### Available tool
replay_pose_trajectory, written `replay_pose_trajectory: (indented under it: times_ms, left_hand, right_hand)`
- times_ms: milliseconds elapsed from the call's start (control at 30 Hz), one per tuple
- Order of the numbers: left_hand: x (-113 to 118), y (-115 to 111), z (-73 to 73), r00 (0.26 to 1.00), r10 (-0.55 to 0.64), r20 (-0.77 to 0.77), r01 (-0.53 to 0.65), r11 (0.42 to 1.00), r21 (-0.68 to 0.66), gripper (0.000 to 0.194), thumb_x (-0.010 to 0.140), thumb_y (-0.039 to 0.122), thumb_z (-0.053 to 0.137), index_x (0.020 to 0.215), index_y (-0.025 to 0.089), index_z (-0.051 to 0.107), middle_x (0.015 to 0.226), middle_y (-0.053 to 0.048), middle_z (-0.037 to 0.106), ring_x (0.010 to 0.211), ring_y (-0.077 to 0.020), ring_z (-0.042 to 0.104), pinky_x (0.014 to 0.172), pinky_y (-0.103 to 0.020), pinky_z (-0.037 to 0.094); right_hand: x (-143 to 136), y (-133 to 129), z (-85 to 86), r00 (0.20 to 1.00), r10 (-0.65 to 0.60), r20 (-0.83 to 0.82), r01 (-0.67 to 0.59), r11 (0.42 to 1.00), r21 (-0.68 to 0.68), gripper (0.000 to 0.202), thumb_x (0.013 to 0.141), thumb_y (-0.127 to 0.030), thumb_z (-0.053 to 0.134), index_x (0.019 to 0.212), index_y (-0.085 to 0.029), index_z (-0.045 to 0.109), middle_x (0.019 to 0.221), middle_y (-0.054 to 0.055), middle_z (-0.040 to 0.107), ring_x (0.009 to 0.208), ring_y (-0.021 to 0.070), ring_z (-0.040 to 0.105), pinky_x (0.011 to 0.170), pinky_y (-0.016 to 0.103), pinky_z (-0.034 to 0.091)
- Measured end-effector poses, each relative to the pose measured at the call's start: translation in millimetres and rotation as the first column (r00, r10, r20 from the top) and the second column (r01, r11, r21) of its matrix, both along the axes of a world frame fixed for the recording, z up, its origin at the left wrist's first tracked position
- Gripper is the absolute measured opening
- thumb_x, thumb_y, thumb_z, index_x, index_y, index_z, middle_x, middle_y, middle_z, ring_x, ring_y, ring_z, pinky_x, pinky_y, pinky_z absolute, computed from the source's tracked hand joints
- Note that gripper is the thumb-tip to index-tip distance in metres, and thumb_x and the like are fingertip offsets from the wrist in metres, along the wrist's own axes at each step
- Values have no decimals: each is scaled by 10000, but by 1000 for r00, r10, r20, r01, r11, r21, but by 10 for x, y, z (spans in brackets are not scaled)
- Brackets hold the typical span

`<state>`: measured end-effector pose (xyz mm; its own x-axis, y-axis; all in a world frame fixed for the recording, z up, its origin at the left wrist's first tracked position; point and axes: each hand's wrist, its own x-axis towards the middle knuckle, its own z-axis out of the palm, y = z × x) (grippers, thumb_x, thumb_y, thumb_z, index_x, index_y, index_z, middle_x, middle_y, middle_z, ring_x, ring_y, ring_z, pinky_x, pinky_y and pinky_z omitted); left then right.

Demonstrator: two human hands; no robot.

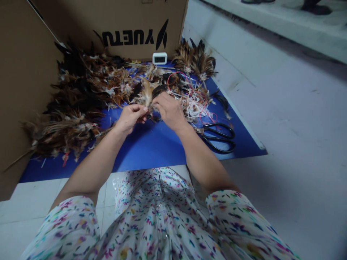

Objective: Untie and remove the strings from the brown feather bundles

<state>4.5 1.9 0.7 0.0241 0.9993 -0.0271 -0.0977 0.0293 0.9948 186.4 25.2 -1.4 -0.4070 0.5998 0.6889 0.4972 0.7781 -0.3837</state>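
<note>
The single head-worn view looks forward and down past the wearer's patterned shirt [159, 224], near above the blue tabletop [154, 150], facing a carton [130, 18] beyond

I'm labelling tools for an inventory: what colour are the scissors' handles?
The scissors' handles are black, showing best in the head view.

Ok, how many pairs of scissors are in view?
1: the black-handled metal scissors, on the blue tabletop, beside the right forearm. Others may be hidden under the brown feathers.
</note>
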Motion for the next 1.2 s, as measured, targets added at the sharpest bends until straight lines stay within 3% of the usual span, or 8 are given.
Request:
replay_pose_trajectory:
  times_ms: [467, 567, 700, 867, 1000, 1100, 1200]
  left_hand:
    - [-3, -7, 8, 1000, -18, 24, 18, 1000, -7, 205, 653, 284, 873, 634, 161, 710, 525, -3, 597, 444, -86, 535, 423, -188, 431]
    - [4, -19, 44, 995, -34, 99, 38, 999, -36, 194, 641, 261, 869, 648, 154, 708, 565, -7, 623, 451, -75, 536, 417, -178, 418]
    - [18, -22, 96, 974, -8, 225, 20, 999, -50, 207, 628, 226, 868, 657, 150, 677, 645, -4, 664, 447, -49, 509, 401, -163, 383]
    - [20, -21, 131, 953, 39, 302, -19, 998, -67, 206, 705, 194, 828, 654, 156, 631, 666, 14, 656, 446, -28, 477, 399, -145, 350]
    - [14, -27, 119, 951, 41, 307, -30, 999, -40, 196, 732, 208, 820, 662, 165, 641, 634, 30, 622, 448, -26, 476, 408, -141, 362]
    - [14, -34, 87, 961, 9, 276, -10, 1000, 4, 188, 696, 243, 854, 688, 172, 680, 549, 45, 561, 442, -42, 489, 407, -148, 375]
    - [23, -45, 64, 971, -35, 238, 24, 999, 49, 230, 647, 297, 889, 682, 180, 693, 499, 51, 529, 436, -58, 499, 401, -160, 375]
  right_hand:
    - [-8, -11, 10, 1000, 16, -24, -17, 998, -57, 207, 1022, -263, 462, 928, -225, 642, 941, 53, 633, 918, 192, 605, 858, 340, 497]
    - [-22, -30, 31, 994, 5, -105, -10, 999, -49, 224, 1028, -360, 473, 983, -232, 651, 972, 62, 646, 950, 199, 607, 898, 363, 502]
    - [-11, -87, 113, 943, -107, -316, 91, 994, -64, 365, 1035, -495, 409, 1113, -228, 645, 1055, 82, 633, 1047, 227, 596, 965, 440, 491]
    - [-18, -184, 156, 900, -172, -400, 152, 985, -82, 488, 1054, -511, 296, 974, -203, 666, 943, 90, 616, 1016, 244, 596, 965, 482, 471]
    - [-120, -209, 60, 956, -87, -279, 72, 995, -63, 377, 1025, -436, 437, 831, -203, 663, 822, 58, 630, 854, 194, 600, 880, 382, 485]
    - [-193, -175, -20, 974, -7, -225, -35, 983, -182, 282, 978, -409, 549, 876, -187, 688, 837, 38, 644, 791, 156, 592, 784, 307, 478]
    - [-214, -129, -46, 955, 50, -293, -143, 942, -303, 323, 955, -468, 579, 894, -173, 695, 844, 30, 654, 794, 146, 593, 760, 281, 469]
